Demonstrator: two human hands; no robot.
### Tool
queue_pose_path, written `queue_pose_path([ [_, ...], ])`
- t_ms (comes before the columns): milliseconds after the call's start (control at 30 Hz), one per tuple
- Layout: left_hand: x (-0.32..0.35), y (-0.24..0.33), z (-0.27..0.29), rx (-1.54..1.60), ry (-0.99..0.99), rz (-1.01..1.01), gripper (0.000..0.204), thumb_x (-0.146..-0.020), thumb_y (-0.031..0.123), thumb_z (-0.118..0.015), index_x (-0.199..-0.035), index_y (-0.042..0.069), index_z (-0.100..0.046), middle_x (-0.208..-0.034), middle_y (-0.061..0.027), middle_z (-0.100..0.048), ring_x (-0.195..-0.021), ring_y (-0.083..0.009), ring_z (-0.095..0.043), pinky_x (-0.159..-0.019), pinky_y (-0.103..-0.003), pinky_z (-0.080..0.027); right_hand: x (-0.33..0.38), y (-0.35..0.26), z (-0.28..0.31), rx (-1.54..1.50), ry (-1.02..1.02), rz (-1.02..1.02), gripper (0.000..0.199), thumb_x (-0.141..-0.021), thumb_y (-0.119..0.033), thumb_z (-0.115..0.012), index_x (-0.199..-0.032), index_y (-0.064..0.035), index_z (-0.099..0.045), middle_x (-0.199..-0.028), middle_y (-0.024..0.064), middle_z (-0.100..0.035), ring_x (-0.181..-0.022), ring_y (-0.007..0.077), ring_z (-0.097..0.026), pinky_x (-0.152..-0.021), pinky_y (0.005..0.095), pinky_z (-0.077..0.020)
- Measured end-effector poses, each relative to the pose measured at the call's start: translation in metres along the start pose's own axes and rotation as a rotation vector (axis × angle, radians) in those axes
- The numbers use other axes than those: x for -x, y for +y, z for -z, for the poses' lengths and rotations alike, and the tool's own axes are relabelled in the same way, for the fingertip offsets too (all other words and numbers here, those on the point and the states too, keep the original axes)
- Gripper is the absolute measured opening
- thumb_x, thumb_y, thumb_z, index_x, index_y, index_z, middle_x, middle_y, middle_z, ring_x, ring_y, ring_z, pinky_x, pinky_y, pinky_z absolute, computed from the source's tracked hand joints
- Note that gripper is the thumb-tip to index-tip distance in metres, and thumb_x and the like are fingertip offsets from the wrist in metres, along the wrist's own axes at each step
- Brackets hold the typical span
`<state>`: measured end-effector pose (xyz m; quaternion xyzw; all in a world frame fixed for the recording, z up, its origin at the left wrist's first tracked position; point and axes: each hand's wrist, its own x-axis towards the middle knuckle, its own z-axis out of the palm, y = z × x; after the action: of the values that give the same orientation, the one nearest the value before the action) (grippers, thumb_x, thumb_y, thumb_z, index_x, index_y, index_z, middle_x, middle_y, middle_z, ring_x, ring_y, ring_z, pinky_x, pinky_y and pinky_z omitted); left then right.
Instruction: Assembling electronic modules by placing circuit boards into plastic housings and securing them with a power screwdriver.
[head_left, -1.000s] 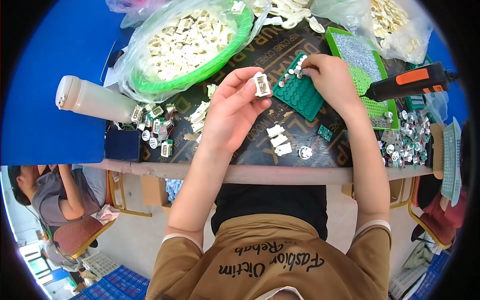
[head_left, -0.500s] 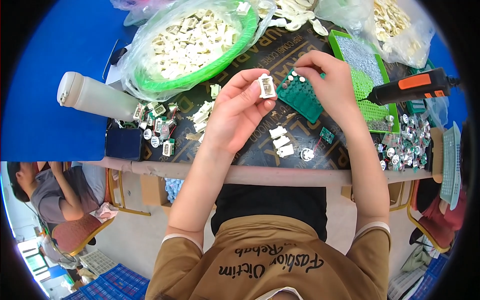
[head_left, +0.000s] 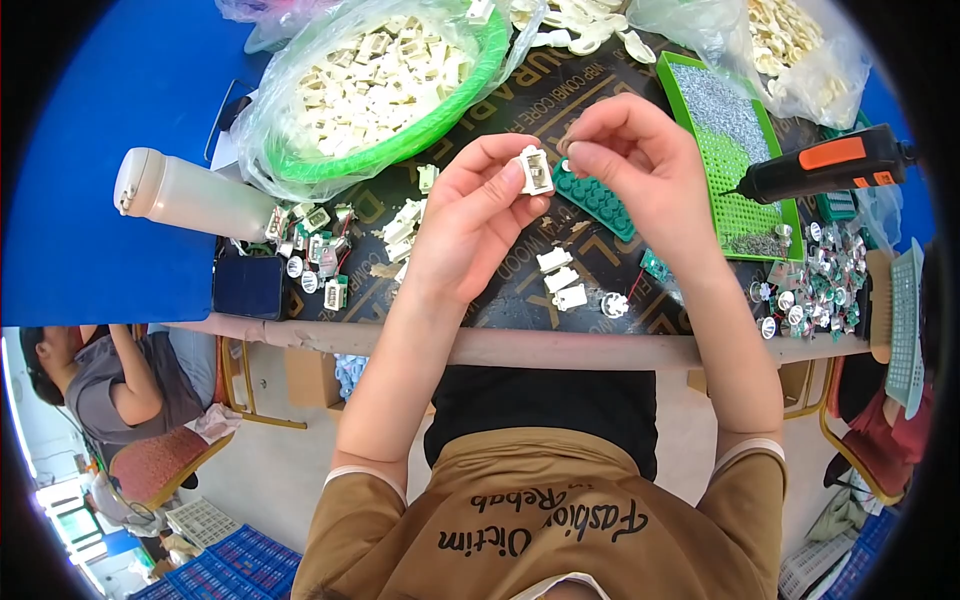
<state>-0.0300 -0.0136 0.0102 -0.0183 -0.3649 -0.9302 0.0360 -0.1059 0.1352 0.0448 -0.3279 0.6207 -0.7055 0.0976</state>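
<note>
The right hand [head_left: 640,165] has shifted leftward across the dark green rectangular tray with rounded cells [head_left: 600,208] and now stands just beside the cream rectangular plastic housing [head_left: 536,172]; the work in hand therefore appears to be drawing together at that housing. The left hand [head_left: 470,215] keeps its grip on the housing, pinched between thumb and fingers, open face toward the wearer, above the dark printed worktop [head_left: 505,300]. The left palm is turned up. The right hand is palm-down, wrist bent inward, thumb and forefinger brought close together; whether they grip a small part cannot be told. Three loose cream plastic housings [head_left: 560,278] lie nearer the wearer, beside a round white-and-silver part [head_left: 614,305] on a red wire.
</note>
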Motion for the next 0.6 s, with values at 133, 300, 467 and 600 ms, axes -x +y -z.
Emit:
queue_pose_path([
  [133, 0.0, -0.001, 0.001, -0.02, -0.017, 0.007, 0.019, -0.087, 0.008, -0.053, -0.105, 0.002, -0.053, -0.095, -0.0061, -0.058, -0.084, -0.0123, -0.056, -0.073, -0.026, -0.048, 0.005, 0.001, -0.013, 0.429, 0.081, 0.294, 0.017, -0.07, 0.003, -0.061, -0.086, -0.0037, -0.059, -0.074, 0.0072, -0.06, -0.067, 0.0176, -0.06, -0.059, 0.0254, -0.0472],
  [300, 0.0, -0.001, 0.0, -0.045, -0.006, 0.01, 0.019, -0.087, 0.009, -0.053, -0.105, 0.002, -0.053, -0.095, -0.0056, -0.058, -0.085, -0.0124, -0.056, -0.073, -0.026, -0.048, 0.003, 0.006, -0.01, 0.618, 0.055, 0.533, 0.013, -0.067, 0.001, -0.063, -0.079, -0.0041, -0.061, -0.072, 0.0073, -0.058, -0.065, 0.0219, -0.058, -0.057, 0.0285, -0.046],
  [467, 0.001, 0.0, 0.001, 0.054, -0.004, 0.038, 0.02, -0.087, 0.009, -0.053, -0.106, 0.001, -0.053, -0.095, -0.0064, -0.058, -0.084, -0.0128, -0.055, -0.075, -0.027, -0.048, 0.005, 0.009, -0.014, 0.651, 0.046, 0.538, 0.016, -0.065, -0.002, -0.065, -0.081, -0.0049, -0.063, -0.073, 0.0068, -0.058, -0.065, 0.022, -0.056, -0.056, 0.0296, -0.0457],
  [600, 0.0, 0.001, 0.007, 0.169, -0.019, 0.008, 0.02, -0.088, 0.01, -0.052, -0.106, 0.001, -0.053, -0.095, -0.0071, -0.058, -0.084, -0.0133, -0.055, -0.077, -0.027, -0.048, 0.007, 0.009, -0.016, 0.822, -0.064, 0.672, 0.034, -0.064, -0.017, -0.068, -0.096, -0.0074, -0.063, -0.092, 0.0059, -0.058, -0.078, 0.023, -0.054, -0.065, 0.0321, -0.0452],
])
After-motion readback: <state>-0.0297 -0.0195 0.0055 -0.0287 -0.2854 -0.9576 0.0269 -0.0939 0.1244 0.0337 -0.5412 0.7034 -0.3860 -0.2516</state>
